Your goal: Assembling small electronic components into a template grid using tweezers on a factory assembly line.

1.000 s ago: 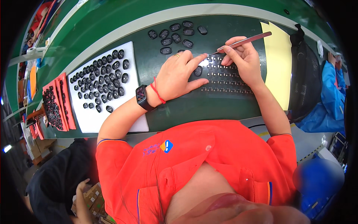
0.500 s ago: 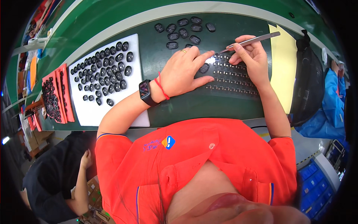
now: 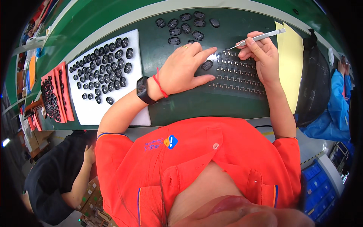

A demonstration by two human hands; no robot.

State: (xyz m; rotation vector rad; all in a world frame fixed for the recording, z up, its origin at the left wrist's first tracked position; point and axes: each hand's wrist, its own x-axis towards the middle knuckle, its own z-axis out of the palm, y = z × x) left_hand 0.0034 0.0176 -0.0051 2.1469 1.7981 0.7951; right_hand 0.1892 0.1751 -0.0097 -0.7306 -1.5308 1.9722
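Note:
My left hand (image 3: 180, 70) rests on the table's green mat with thumb and index finger stretched apart at the edge of a clear sheet (image 3: 234, 80). Between those two fingers lies a black oval plastic shell (image 3: 207, 65), not pinched. Rows of small dark parts with pale spots cover the sheet. In my right hand (image 3: 266, 56) is a pair of metal tweezers (image 3: 261, 37), slanting down to the left. Their tip is by the top row of small parts; whether it grips one is too small to tell.
More black oval shells (image 3: 185, 28) lie loose beyond my left hand. A white foam board (image 3: 132, 109) at left carries many of them; red trays (image 3: 68, 108) stand farther left. Yellow paper (image 3: 291, 68) and a black bag (image 3: 315, 79) are at right. A person in black (image 3: 53, 178) is at lower left.
My right hand and the tweezers have moved right, away from my left index fingertip. The gap between my left thumb and index finger around the shell looks slightly wider.

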